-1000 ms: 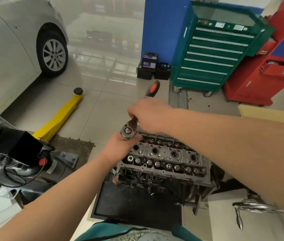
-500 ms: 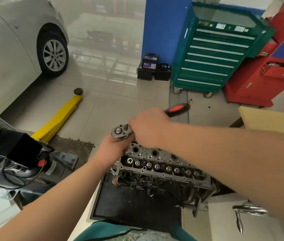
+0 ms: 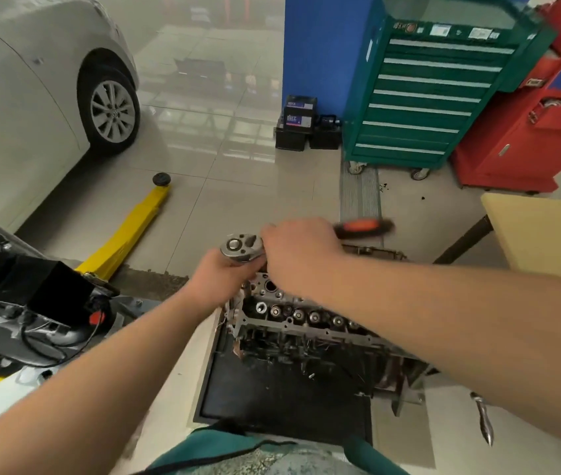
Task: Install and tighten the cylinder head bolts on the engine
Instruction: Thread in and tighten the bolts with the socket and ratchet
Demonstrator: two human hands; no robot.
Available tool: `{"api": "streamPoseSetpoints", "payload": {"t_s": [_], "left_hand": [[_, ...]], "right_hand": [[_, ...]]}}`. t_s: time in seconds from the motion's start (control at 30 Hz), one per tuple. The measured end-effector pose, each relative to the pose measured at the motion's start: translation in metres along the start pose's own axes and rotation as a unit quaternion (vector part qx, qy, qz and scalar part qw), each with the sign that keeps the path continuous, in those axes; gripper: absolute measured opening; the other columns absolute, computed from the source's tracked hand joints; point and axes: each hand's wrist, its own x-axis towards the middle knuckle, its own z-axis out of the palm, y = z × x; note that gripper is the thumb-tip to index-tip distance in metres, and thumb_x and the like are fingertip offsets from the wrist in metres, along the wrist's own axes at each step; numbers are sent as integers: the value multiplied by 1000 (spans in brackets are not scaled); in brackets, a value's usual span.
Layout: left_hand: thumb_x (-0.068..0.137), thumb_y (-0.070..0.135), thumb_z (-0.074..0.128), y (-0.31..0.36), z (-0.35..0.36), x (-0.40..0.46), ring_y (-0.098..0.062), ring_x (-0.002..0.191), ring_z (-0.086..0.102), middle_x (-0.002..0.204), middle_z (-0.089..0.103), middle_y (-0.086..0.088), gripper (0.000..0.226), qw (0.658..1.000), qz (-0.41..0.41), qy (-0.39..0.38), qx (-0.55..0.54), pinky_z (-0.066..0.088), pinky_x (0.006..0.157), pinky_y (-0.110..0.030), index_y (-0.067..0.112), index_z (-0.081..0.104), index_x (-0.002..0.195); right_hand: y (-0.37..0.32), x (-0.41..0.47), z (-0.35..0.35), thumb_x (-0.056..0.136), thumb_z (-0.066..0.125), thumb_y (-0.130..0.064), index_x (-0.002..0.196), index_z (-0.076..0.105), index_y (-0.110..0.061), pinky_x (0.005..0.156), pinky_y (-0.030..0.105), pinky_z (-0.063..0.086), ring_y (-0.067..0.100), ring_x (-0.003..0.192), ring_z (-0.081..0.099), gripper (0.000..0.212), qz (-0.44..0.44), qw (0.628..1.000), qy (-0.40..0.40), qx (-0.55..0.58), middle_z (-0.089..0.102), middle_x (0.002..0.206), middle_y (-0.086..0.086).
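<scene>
Two hands on one chrome ratchet wrench [image 3: 243, 246]: right hand [image 3: 301, 255] wraps its orange-black grip, left hand [image 3: 222, 275] cups under the head, above the grey engine cylinder head [image 3: 293, 311]. Battery labels unreadable.

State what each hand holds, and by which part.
Both hold the ratchet wrench: right hand grips its handle partway along; left hand grips beneath the head.

Labels on battery box [image 3: 298, 113] and tool cabinet [image 3: 437, 94] — all illegible.
</scene>
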Motion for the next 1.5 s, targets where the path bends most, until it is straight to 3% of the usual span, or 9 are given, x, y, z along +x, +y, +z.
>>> {"api": "streamPoseSetpoints", "payload": {"t_s": [0.2, 0.33, 0.47, 0.6, 0.8, 0.97, 1.07, 1.27, 1.5], "left_hand": [[94, 4, 63, -6, 18, -5, -11, 77, 66, 86, 77, -1, 19, 999, -41, 16, -17, 55, 71, -32, 15, 77, 91], [97, 34, 72, -2, 26, -8, 11, 69, 65, 82, 74, 25, 17, 999, -30, 41, -11, 47, 59, -5, 50, 74, 90], [93, 11, 72, -3, 5, -1, -3, 75, 67, 83, 77, 8, 22, 998, 1, 23, -60, 52, 66, -18, 31, 79, 89], [80, 12, 62, -7, 18, -6, -7, 63, 54, 68, 66, -2, 21, 997, -12, 37, -63, 46, 59, -21, 27, 73, 70], [94, 34, 72, -9, 23, -3, -2, 71, 62, 80, 72, 12, 3, 999, -17, 10, -37, 51, 66, -21, 34, 74, 96], [88, 24, 76, -11, -3, 6, -19, 71, 59, 87, 67, -25, 9, 996, 6, -69, -55, 50, 66, -37, 15, 76, 90], [92, 10, 72, -12, 7, 2, 1, 66, 63, 75, 73, 10, 27, 996, 16, -30, -84, 49, 61, -15, 35, 79, 83], [90, 27, 75, -13, 18, 1, 1, 60, 55, 69, 66, 16, 11, 1000, 13, -6, -24, 45, 62, -18, 30, 70, 81], [87, 3, 72, -24, 8, -7, 1, 57, 48, 62, 58, 14, 39, 995, 36, -3, -92, 41, 55, -13, 32, 64, 63]], "right_hand": [[8, -10, 2, 100, 46, -17, 104, 62, -14, 50, 29, 38, 13, 63, 44, 16, -75, 991, -114, -5, 42, 76, -4], [28, 34, -19, 98, 53, -19, 119, 60, -24, 96, 45, 50, 26, 103, 61, 23, -183, 974, -62, -122, 63, 102, -2], [8, 19, 1, 94, 56, -23, 102, 53, -21, 57, 34, 38, 21, 71, 53, 9, -78, 987, -65, -126, 57, 84, -2], [-5, 0, 9, 104, 45, -15, 88, 66, -15, 55, 27, 35, 19, 84, 55, 27, -257, 929, -174, -201, 50, 76, -2], [26, 41, -22, 97, 55, -22, 116, 59, -22, 93, 45, 50, 27, 103, 62, 19, -214, 964, -48, -154, 66, 107, -2], [7, 4, 1, 97, 59, -21, 102, 61, -14, 61, 38, 48, 23, 73, 59, 8, -14, 978, -195, 71, 64, 87, 5], [12, 0, -5, 99, 59, -21, 104, 66, -10, 61, 29, 52, 21, 76, 64, 14, -45, 959, -270, 72, 68, 92, 5], [15, 42, -27, 97, 58, -20, 124, 58, -22, 105, 44, 42, 26, 114, 57, 27, -207, 957, -46, -196, 63, 121, 1], [-3, -24, -10, 102, 51, -18, 109, 48, -12, 46, 28, 32, 12, 64, 48, 10, -125, 967, -223, -11, 45, 80, -4]]}}
